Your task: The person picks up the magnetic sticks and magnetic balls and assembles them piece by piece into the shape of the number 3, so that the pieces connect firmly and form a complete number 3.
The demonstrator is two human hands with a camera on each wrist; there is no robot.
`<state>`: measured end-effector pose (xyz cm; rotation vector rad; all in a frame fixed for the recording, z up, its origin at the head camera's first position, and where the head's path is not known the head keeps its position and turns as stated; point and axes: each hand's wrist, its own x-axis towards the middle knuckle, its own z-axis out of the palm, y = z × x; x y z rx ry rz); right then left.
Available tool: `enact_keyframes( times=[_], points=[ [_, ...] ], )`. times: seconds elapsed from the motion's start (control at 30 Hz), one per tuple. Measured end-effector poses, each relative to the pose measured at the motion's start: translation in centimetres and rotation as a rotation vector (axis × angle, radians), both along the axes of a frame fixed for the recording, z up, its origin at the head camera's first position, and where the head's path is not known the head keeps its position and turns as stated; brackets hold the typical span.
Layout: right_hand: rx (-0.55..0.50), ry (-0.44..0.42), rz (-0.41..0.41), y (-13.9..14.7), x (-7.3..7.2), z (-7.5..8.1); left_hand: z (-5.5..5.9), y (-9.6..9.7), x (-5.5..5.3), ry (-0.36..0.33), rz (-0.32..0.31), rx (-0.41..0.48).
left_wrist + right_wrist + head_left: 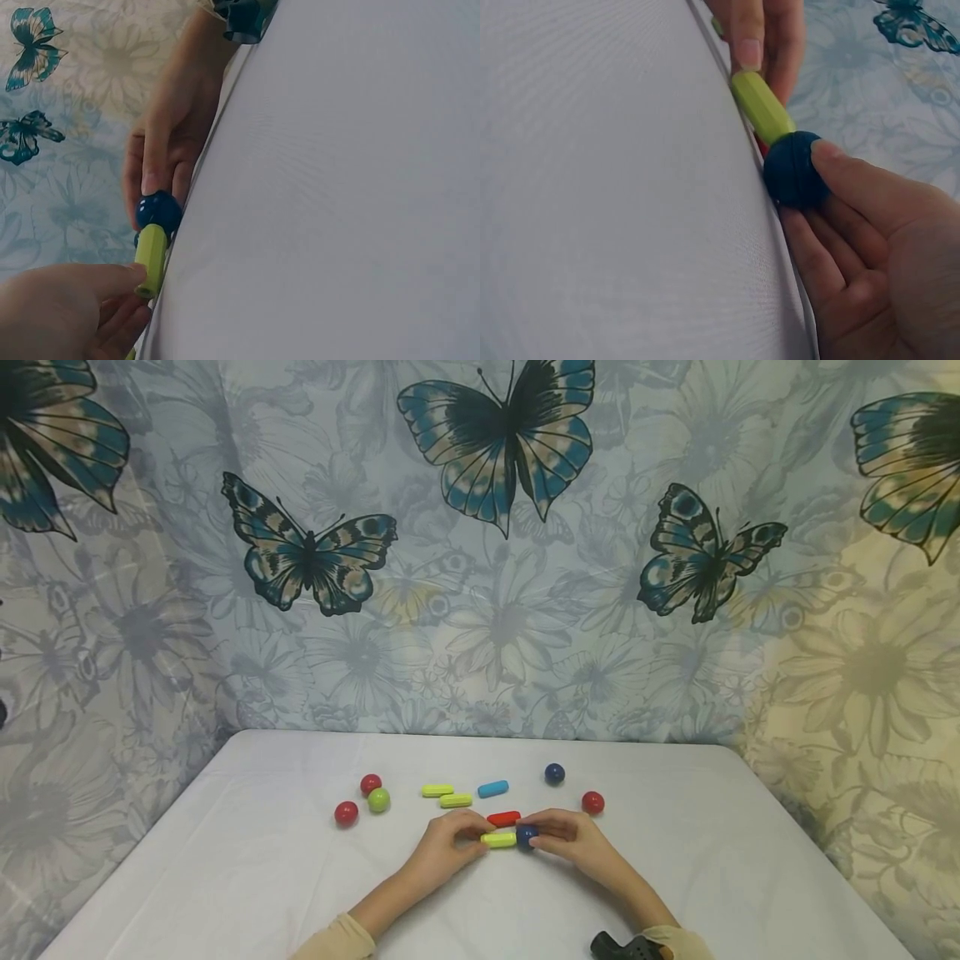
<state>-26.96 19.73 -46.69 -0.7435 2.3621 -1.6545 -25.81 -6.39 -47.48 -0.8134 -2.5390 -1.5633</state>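
Note:
Near the middle of the white table, my left hand (442, 850) pinches a yellow-green faceted stick (498, 841) by one end, between thumb and fingers. The stick's other end meets a dark blue ball (527, 837), which my right hand (581, 842) holds between thumb and fingertips. In the right wrist view the stick (763, 107) and the ball (795, 171) touch; whether they are joined I cannot tell. Just behind them lies a red stick (503, 819), close to the fingertips of both hands. The left wrist view shows the ball (158, 212) beyond the stick (151, 259).
Behind lie two yellow-green sticks (456, 800) and a light blue stick (492, 788). On the left are two red balls (346, 814) and a green ball (378, 800). Another dark blue ball (555, 774) and a red ball (592, 802) sit back right. Patterned cloth (502, 685) hangs behind the table.

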Motion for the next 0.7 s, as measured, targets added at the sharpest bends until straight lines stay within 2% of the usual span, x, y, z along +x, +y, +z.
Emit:
enact_keyframes(
  times=[0.2,0.37,0.7],
  points=[
    [-0.023,0.019,0.005,-0.1,-0.1,-0.1,0.3,-0.9,-0.5,0.033,0.013,-0.009],
    [-0.017,0.003,-0.014,0.0,0.1,0.0,0.6,-1.8,-1.1,0.031,0.016,-0.011],
    [-0.013,-0.027,-0.031,-0.1,0.2,0.1,2.5,-4.5,-2.3,0.007,0.074,0.001]
  ],
)
